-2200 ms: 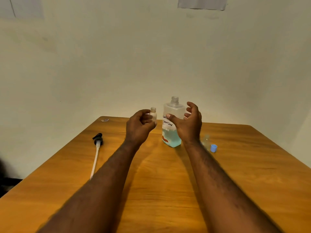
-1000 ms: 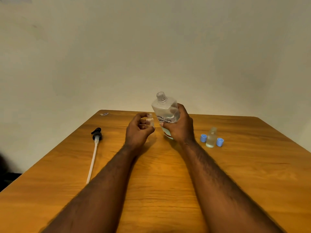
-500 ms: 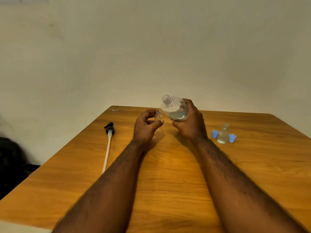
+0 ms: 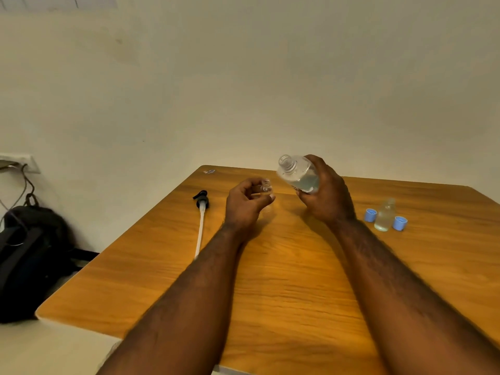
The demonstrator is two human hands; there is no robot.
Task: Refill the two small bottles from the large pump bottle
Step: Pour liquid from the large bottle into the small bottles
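The right hand [image 4: 326,196] wraps around the large bottle [image 4: 299,174], held above the table [image 4: 284,280] and tilted so its open neck points left toward the other hand. The left hand [image 4: 244,208] pinches a small bottle [image 4: 266,187] between thumb and fingers, mouth up, just below and beside the large bottle's neck. To the right, a second small bottle [image 4: 384,215] stands upright between two blue caps [image 4: 370,215]. The pump head [image 4: 201,220] with its long tube lies on the left side. A dark bag [image 4: 27,255] sits on the floor.
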